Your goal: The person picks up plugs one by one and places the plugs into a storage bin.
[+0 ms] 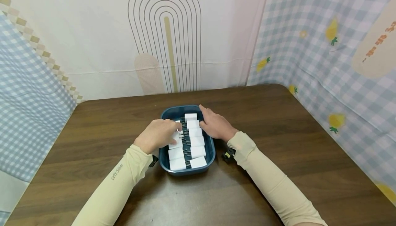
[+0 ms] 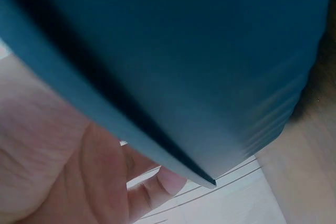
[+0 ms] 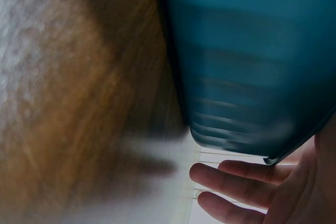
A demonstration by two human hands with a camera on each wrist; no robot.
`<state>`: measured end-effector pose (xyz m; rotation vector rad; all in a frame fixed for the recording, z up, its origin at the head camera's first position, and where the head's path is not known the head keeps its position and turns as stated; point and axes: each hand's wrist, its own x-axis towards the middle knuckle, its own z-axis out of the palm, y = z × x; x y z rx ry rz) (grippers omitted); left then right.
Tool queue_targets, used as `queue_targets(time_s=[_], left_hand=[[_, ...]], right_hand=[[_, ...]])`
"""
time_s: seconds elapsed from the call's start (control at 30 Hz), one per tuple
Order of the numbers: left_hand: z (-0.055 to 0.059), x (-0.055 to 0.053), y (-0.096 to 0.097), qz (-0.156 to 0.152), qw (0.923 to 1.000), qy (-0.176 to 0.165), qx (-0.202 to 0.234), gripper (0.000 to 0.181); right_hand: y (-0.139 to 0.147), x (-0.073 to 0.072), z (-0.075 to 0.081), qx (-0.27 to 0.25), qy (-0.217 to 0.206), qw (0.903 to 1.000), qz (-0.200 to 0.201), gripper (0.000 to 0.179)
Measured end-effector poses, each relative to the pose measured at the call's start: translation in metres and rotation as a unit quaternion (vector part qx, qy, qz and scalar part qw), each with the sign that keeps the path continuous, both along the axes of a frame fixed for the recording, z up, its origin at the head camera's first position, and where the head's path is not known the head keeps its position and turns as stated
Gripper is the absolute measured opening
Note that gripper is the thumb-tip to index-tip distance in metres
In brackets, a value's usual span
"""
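Observation:
A dark blue rectangular tray (image 1: 187, 172) stands on the table, holding white blocks (image 1: 197, 141) in two columns. Thin dark prong-like strips show between the columns; the blocks' exact kind is unclear. My left hand (image 1: 159, 133) reaches over the left rim, and its thumb and fingertips bracket a white block (image 1: 180, 132) in the left column, partly hidden by the fingers. On the right rim rests my right hand (image 1: 216, 124), its thumb inside near the right column. In the right wrist view, its fingers (image 3: 236, 184) extend fairly straight beside the tray's far end.
The brown wooden table (image 1: 263, 116) reaches out on all sides of the tray. Behind it hangs a pale cloth (image 1: 102, 36) with arch lines, and checked cloths (image 1: 309, 47) flank the sides. A small black device (image 1: 229, 154) sits at the right wrist.

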<state>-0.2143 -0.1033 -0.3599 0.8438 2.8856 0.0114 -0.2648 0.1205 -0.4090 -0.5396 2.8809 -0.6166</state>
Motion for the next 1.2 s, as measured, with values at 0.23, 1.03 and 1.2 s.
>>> queue_targets(time_s=[0.23,1.03,1.2], left_hand=[[0.003,0.002,-0.001,0.005,1.0,-0.008,0.002,0.045],[0.005,0.014,-0.021,-0.022,0.9906,0.087,0.103,0.065],[0.002,0.014,-0.025,-0.009,0.9905,0.091,0.102,0.073]], right_hand=[[-0.001,0.001,0.001,-0.001,0.003,1.0,0.001,0.068],[0.0,0.006,0.001,0.018,0.035,0.9991,0.015,0.067],[0.0,0.006,0.005,0.023,0.055,0.9979,0.025,0.066]])
